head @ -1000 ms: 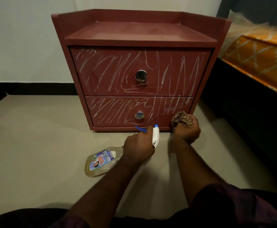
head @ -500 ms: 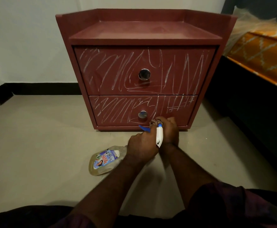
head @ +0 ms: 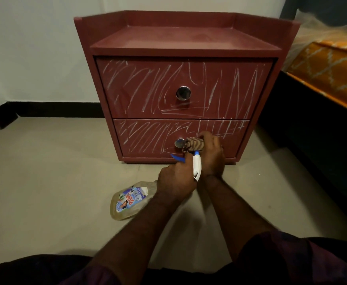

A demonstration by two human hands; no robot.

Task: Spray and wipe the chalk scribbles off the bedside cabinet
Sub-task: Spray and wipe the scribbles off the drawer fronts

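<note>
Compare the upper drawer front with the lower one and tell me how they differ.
The upper drawer looks taller than the lower drawer. Nothing touches the upper drawer; the right hand holds the striped cloth at the lower drawer. The upper drawer's knob shows whole, while the cloth hides part of the lower drawer's knob. Both are dark red, chalk-scribbled, with one round metal knob.

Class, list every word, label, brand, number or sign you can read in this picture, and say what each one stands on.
Nothing can be read.
The label on the spray bottle: colourful print with a picture, too small and blurred to read.
The chalk scribbles on the bedside cabinet: only strokes, no letters or numbers.
</note>
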